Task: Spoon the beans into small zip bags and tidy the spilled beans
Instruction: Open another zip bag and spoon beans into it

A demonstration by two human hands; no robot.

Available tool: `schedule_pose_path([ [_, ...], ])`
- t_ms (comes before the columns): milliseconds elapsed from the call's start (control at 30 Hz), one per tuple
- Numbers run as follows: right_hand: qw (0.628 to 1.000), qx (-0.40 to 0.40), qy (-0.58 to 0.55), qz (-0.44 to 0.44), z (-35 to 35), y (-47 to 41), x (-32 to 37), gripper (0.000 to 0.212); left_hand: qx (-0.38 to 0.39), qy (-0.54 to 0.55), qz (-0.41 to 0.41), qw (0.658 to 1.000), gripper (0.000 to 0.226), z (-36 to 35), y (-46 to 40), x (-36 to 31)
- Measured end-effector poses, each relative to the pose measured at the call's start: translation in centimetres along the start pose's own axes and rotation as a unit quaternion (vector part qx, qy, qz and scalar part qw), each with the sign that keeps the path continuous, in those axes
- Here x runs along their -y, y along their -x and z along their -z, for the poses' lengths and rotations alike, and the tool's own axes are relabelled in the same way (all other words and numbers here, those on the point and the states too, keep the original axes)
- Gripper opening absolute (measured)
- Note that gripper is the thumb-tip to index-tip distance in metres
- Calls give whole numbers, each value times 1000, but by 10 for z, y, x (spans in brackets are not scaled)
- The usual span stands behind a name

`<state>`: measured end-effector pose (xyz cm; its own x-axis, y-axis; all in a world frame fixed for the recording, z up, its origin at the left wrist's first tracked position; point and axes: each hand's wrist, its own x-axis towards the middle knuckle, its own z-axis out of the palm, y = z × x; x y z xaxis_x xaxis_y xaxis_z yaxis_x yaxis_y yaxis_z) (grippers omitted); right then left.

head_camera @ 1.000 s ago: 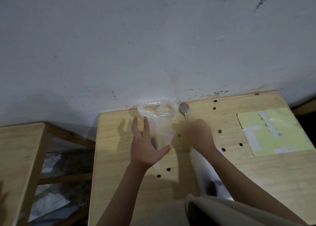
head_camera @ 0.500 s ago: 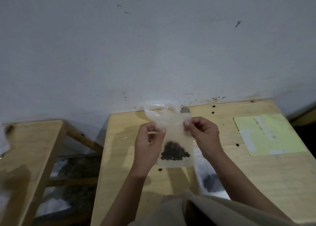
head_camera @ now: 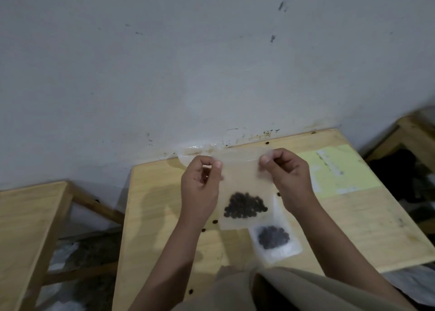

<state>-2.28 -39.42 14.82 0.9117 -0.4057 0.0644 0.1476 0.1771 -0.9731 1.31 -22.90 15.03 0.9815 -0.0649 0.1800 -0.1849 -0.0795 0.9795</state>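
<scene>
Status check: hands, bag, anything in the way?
Left hand and right hand pinch the held zip bag at its top, beans inside. Second filled bag on table. Loose beans beneath.

both hands, left hand (head_camera: 200, 188) and right hand (head_camera: 288, 176), pinched a small zip bag (head_camera: 242, 181) of dark beans (head_camera: 246, 206) upright above the counter (head_camera: 153, 216); a second filled bag (head_camera: 274, 239) lay below it.

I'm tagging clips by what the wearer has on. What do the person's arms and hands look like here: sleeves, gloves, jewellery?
Both forearms are bare up to the frame's bottom edge, with no sleeve showing. The left hand and right hand wear no gloves, and no ring, watch or bracelet shows. Short fingernails show at the fingertips. Beige cloth lies between the arms at the bottom.
</scene>
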Motion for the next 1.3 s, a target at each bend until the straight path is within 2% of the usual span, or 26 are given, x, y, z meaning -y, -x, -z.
schedule_pose_path([
  [67,1000,17,-5,-16,2,3,3,7,5,5,-11,1000,14,-7,0,-1],
  [200,999,5,16,-32,5,2,8,4,32,15,-25,999,12,-19,3,-4],
  [333,997,3,73,7,10,-3,15,19,38,50,23,998,12,-28,7,-5],
  [500,996,13,90,15,12,0,21,19,77,85,59,992,13,-38,12,-13],
  [700,1000,24,-1,-12,14,10,21,9,54,74,35,995,3,-43,13,-13],
  [833,1000,11,8,-7,15,12,20,13,68,59,12,996,4,-46,15,-11],
  [1000,999,6,39,19,20,9,21,23,80,59,28,995,7,-52,17,-11],
  [1100,999,10,34,13,26,6,20,21,90,66,43,993,9,-53,17,-13],
  [1200,999,7,-24,-26,34,3,19,13,91,62,46,993,6,-56,13,-14],
  [1300,991,-15,-106,-76,45,-1,17,17,66,83,73,992,7,-61,8,-13],
])
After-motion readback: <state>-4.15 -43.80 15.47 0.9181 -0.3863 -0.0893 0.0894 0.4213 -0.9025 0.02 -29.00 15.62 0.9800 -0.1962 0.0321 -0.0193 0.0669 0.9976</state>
